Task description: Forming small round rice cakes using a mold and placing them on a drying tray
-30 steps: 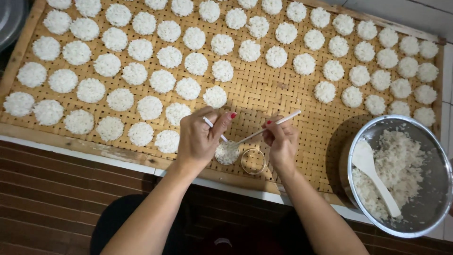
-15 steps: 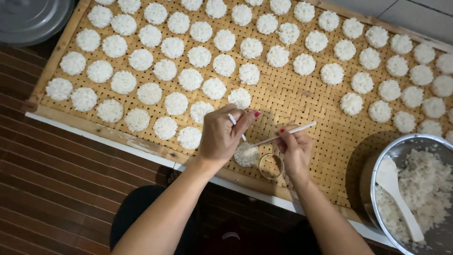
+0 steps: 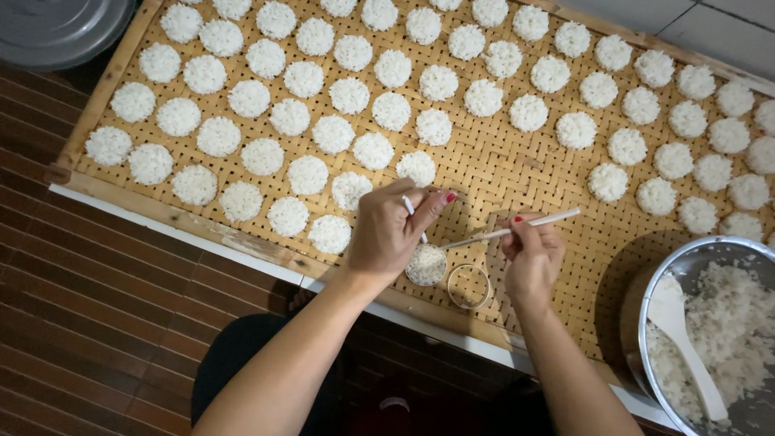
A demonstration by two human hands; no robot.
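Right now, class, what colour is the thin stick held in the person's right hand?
White: the stick in the right hand shows best in the head view.

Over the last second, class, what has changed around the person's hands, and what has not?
The left hand now presses a filled ring mould; the ring beside it, earlier filled, lies empty. The right hand still holds the thin stick. Rice rounds and bowl are unchanged on the woven tray.

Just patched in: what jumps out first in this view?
Rows of white rice discs cover a woven bamboo tray. At its near edge the left hand is over a rice-filled ring beside an empty ring, and the right hand holds a thin stick. A metal bowl of rice sits lower right.
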